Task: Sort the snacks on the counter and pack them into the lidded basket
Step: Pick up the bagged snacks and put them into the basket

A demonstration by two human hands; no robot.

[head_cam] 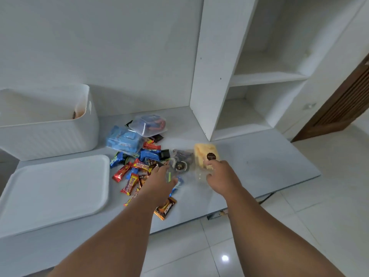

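Observation:
A heap of wrapped snacks lies mid-counter: red bars (130, 184), a blue pack (123, 141), a clear tub (148, 124) and a brown-orange sachet (165, 209). The white ribbed basket (50, 137) stands open at the back left. Its lid (54, 188) lies flat in front of it. My left hand (159, 178) reaches over the heap with fingers spread, its tips at a dark packet (159, 164) beside a clear bag of dark cookies (180, 161). My right hand (218, 172) pinches the near end of a clear pack of yellow snacks (204, 151), right of the heap.
A white shelf unit (217, 76) rises from the counter's back right, with open compartments. The counter's front edge (259, 194) runs diagonally over a white tiled floor (319, 216). A brown slatted door (343, 100) stands at the far right.

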